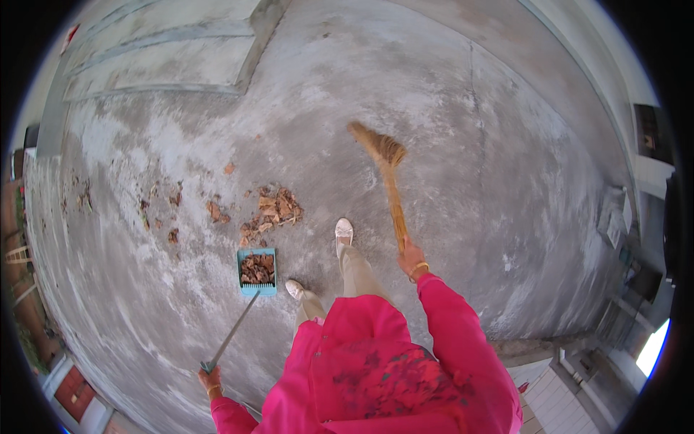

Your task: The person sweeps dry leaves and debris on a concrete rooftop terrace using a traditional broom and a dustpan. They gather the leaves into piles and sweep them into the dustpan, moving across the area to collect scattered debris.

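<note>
Your right hand point(411, 259) was wrapped around the narrow lower end of a long golden-brown straw broom point(392, 189), its fingers curled in against the stalks. The broom angled away from you, up and slightly to the left, ending in a flared, bushy head point(377, 147); you could not tell from this view whether the bristles touched the ground. A yellowish band point(418, 268) circled your right wrist.

Your left hand point(210, 378), low and out to the side, was closed around the dark green grip at the end of a thin grey rod point(237, 328). That rod ran up and to the right to a light-blue, box-shaped plastic dustpan point(267, 291) with a comb-like row of teeth near the handle. The dustpan sat on the stained grey concrete floor point(463, 217), just left of your feet, holding a heap of crumpled brown dry leaves point(258, 268).

A loose pile of brown leaf litter point(278, 207) lay just beyond the pan's far edge, and smaller clumps point(217, 212) trailed off to the left. Your feet, in pale shoes point(344, 230), stood apart, the right one farther forward, below beige trousers point(356, 271) and a bright pink jacket point(448, 311).
</note>
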Action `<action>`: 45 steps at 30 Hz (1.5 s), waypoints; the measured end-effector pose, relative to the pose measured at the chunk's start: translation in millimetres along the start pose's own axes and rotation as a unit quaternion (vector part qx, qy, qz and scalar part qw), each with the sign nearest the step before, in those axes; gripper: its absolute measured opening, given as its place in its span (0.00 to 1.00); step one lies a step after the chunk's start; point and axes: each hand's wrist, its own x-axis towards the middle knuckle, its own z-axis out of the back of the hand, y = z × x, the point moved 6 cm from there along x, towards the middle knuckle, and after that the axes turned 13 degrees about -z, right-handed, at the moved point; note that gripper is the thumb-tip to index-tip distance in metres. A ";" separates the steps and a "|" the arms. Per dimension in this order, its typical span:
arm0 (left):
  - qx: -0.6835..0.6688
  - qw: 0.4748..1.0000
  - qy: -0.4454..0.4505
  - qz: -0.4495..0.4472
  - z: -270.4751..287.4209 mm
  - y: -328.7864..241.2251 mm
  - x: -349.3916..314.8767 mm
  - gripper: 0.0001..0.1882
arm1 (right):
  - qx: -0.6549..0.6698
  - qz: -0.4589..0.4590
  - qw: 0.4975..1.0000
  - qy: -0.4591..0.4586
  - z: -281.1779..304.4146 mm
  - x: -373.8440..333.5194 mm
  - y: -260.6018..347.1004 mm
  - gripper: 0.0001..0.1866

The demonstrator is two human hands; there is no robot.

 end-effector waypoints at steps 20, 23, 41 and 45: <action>0.083 0.983 0.088 -0.137 22.1 21.1 14.2 0.19 | -0.037 0.102 0.994 -0.005 -232.6 -176.1 124.4 0.25; 0.028 0.979 0.076 -0.189 26.8 1.2 15.9 0.21 | -0.048 0.123 0.991 0.018 -275.4 -214.8 136.6 0.25; 0.108 0.956 -0.001 -0.272 55.5 -7.3 22.9 0.18 | -0.033 0.271 0.961 0.042 -241.1 -267.2 151.8 0.33; 0.111 0.961 -0.005 -0.254 55.6 -8.0 22.1 0.18 | 0.089 0.121 0.980 0.129 -234.9 -248.7 162.7 0.30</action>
